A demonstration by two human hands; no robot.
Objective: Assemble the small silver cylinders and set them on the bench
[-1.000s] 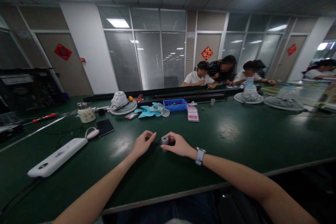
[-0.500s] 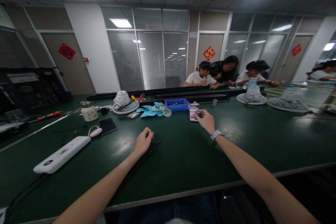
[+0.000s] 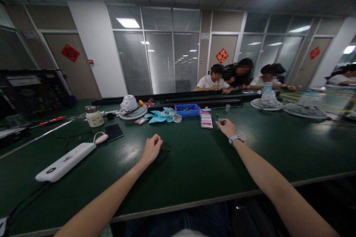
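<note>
My right hand (image 3: pixel 228 129) is closed on a small grey metallic part (image 3: pixel 221 121), held low over the table just right of a pink-and-white card (image 3: pixel 206 120). What kind of part it is cannot be made out. My left hand (image 3: pixel 152 147) rests over the middle of the table with its fingers curled together; whatever may be between them is hidden. A tiny dark piece (image 3: pixel 168 150) lies just to its right. Beyond the hands are light-blue fan blades (image 3: pixel 159 116) and a blue bin (image 3: pixel 191 111) with small parts inside.
On the green table (image 3: pixel 189 177) at left are a white power strip (image 3: pixel 66 163), a phone (image 3: pixel 114 132) and a cream bottle (image 3: pixel 95 117). White fan assemblies (image 3: pixel 132 110) stand further back, with more at right. Long black bars (image 3: pixel 205 103) lie across the back. Several people sit opposite.
My right hand has moved right, off the pink-and-white card, carrying the small grey part with it. The left hand has hardly moved.
</note>
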